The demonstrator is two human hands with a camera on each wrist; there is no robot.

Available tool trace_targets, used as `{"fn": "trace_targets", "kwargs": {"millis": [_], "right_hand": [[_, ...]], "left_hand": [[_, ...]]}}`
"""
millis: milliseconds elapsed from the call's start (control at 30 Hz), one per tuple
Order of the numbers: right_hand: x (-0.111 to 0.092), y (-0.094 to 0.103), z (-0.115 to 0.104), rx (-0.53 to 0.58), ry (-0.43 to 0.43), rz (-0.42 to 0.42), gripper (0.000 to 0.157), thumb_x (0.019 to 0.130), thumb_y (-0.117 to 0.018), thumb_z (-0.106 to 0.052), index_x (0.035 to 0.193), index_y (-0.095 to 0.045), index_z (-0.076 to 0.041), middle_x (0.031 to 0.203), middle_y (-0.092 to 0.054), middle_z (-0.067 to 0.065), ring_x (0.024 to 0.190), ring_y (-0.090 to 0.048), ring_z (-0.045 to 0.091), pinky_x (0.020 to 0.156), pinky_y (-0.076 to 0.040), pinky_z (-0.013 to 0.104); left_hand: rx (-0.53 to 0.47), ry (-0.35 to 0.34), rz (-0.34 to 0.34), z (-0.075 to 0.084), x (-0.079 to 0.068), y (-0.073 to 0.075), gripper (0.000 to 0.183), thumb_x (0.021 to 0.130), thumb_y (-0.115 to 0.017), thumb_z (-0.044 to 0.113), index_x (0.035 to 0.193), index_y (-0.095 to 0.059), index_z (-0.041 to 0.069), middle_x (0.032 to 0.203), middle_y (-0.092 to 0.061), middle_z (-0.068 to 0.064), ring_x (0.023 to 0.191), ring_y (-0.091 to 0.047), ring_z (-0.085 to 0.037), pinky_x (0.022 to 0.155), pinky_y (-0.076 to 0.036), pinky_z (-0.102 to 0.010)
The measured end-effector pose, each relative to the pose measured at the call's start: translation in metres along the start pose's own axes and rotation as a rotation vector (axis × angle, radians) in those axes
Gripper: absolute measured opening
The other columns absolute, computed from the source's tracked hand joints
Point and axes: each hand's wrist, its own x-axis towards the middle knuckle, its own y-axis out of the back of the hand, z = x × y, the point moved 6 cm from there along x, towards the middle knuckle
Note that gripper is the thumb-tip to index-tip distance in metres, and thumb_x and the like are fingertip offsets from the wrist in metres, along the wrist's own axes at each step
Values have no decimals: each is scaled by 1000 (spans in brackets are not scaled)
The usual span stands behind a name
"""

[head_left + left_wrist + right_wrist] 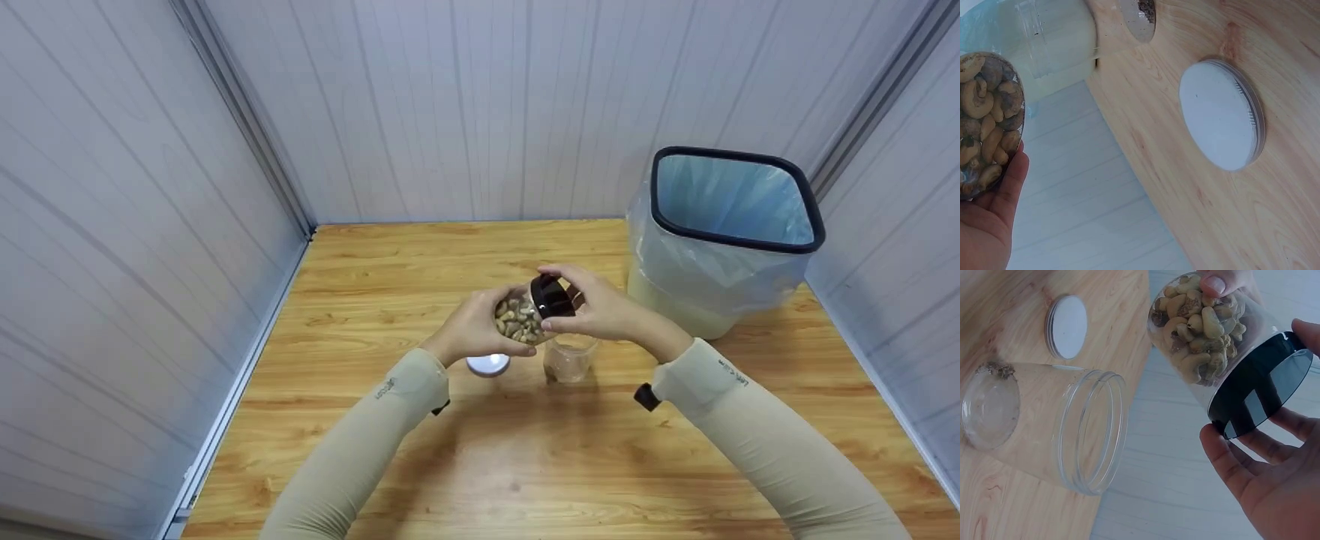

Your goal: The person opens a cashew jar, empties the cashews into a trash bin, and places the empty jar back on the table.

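A clear jar of cashews is held tilted above the table, its black lid toward the right. My left hand grips the jar's body near its base. Around the rim of the black lid, the fingers and thumb of my right hand are curled. The lid sits on the jar's mouth; whether it is screwed tight I cannot tell. Below the hands stands a clear lidless jar with a few dark crumbs at its bottom. To its left a white lid lies flat on the table.
At the back right stands a bin with a black rim and a translucent bag lining. The wood-grain table is bounded by white panel walls at the back and both sides.
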Motion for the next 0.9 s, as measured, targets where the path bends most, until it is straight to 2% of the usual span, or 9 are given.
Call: {"fn": "trace_targets", "kwargs": {"millis": [100,233,633,900], "right_hand": [[0,0,-1,28,24,0,83,88,-90,-21,159,-49,-5,147,-61,22,112,-69,42,98,-61,59],[-1,0,-1,49,41,-5,86,85,-93,-18,159,-51,-7,149,-61,21,118,-67,45,100,-61,61],[-2,1,1,91,75,-29,86,84,-94,-12,158,-52,-7,155,-56,23,123,-66,49,104,-59,62],[-4,3,-3,50,109,-37,85,80,-94,-7,155,-55,-8,150,-61,19,130,-60,43,109,-53,64]], "left_hand": [[8,0,4,-1,-1,0,93,69,-103,35,150,-61,13,137,-74,-5,115,-71,-18,103,-60,-37],[5,-4,5,-2,-1,0,93,69,-103,35,150,-62,14,137,-74,-4,115,-71,-18,103,-60,-37],[-42,1,-15,-2,-2,-2,94,69,-103,31,151,-61,12,139,-73,-5,117,-70,-18,104,-59,-36],[-57,1,-28,-3,-2,-4,96,69,-102,29,152,-60,10,138,-73,-5,116,-70,-17,104,-59,-34]]}}
